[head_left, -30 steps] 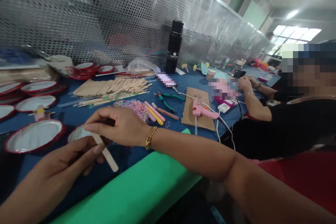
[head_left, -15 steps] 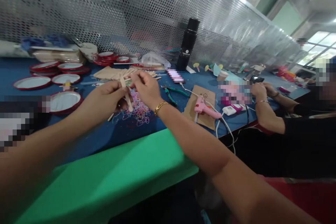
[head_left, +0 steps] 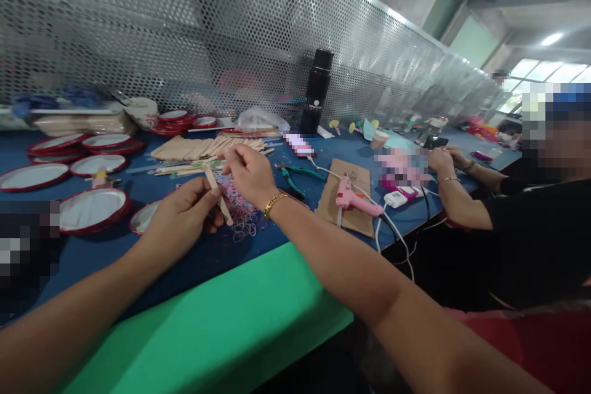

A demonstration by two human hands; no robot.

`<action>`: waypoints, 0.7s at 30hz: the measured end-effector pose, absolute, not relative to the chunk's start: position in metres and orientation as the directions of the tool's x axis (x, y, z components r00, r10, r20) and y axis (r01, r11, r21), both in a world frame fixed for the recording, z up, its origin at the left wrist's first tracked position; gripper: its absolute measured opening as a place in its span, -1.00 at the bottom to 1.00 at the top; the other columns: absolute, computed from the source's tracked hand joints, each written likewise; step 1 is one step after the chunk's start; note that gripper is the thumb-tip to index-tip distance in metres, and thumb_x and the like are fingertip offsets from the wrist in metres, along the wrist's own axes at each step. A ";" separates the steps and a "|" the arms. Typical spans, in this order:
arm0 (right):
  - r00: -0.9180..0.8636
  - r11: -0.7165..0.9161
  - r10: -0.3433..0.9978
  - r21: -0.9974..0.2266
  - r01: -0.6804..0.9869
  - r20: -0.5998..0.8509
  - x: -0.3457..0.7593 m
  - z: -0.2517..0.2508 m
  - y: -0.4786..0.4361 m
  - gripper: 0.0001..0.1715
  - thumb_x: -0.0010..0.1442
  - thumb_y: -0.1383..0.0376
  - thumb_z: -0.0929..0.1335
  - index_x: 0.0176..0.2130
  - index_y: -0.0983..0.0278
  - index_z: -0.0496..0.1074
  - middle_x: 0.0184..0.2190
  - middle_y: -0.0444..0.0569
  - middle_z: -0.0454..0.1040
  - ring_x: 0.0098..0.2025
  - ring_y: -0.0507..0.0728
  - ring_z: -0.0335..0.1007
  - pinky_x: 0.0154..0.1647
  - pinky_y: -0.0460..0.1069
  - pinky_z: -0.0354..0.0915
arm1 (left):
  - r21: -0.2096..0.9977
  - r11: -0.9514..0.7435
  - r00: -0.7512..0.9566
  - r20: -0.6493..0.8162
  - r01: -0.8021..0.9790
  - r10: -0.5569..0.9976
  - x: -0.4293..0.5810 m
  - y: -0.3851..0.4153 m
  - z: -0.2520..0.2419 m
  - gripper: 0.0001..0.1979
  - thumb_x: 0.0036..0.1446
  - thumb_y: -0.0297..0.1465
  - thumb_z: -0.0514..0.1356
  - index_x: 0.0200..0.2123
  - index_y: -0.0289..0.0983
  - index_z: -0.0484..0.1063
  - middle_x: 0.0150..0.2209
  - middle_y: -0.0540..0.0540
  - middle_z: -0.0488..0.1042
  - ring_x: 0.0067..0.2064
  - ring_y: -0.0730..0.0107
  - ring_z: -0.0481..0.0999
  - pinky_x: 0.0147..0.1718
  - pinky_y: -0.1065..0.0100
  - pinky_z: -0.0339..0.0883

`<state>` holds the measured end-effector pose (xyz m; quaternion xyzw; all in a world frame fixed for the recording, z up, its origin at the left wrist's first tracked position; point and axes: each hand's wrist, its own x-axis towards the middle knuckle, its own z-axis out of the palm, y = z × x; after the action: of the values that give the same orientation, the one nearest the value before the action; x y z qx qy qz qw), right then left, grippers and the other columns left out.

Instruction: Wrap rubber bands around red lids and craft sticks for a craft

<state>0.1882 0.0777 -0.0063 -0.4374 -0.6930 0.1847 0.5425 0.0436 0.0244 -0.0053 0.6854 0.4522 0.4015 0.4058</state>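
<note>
My left hand (head_left: 184,209) is closed round the middle of a flat wooden craft stick (head_left: 218,194), which slants with both ends sticking out past the fingers. Close beside the stick's upper end is my right hand (head_left: 250,173), its fingers curled in a pinch; whatever they hold is too small or hidden to make out. Under both hands lies a loose heap of thin, multicoloured rubber bands (head_left: 248,212). Behind them, more craft sticks (head_left: 189,148) are piled on the blue tabletop.
Round red-rimmed white lids (head_left: 95,208) are stacked at the left. To the right are teal-handled pliers (head_left: 302,173), a phone (head_left: 299,144), a black bottle (head_left: 316,92) and a pink glue gun (head_left: 355,198) on cardboard (head_left: 364,221), with cables. A co-worker's hands (head_left: 446,160) are farther right.
The camera view has turned slightly, so the table appears lower and more lids show at the left. My left hand keeps the craft stick; my right hand stays close to its upper end.
</note>
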 end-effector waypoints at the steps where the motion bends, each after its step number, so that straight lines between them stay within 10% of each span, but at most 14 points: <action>1: -0.019 0.535 0.816 -0.742 0.405 0.578 0.189 -0.007 0.079 -0.68 0.41 0.19 0.20 -0.24 0.25 0.44 -0.48 -0.18 0.48 -0.38 -0.03 0.43 -0.28 -0.14 0.28 | 0.920 -0.260 0.270 0.181 0.292 0.946 0.043 0.024 -0.006 -0.78 0.18 -0.20 0.10 -0.41 -0.20 0.31 -0.64 0.10 0.40 -0.62 0.48 0.37 -0.65 0.48 0.28; 21: 0.170 0.486 0.805 -0.796 0.360 0.568 0.214 -0.007 0.099 -0.69 0.38 0.18 0.20 -0.25 0.25 0.44 -0.48 -0.15 0.48 -0.40 -0.01 0.44 -0.29 -0.12 0.31 | 0.905 -0.289 0.284 0.202 0.311 0.937 0.043 0.022 -0.004 -0.81 0.17 -0.24 0.11 -0.40 -0.21 0.32 -0.65 0.08 0.40 -0.64 0.47 0.38 -0.71 0.50 0.25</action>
<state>0.2135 0.0988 -0.0073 -0.4720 -0.6172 0.1847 0.6018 0.0434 0.0223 -0.0035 0.6977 0.4474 0.3972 0.3940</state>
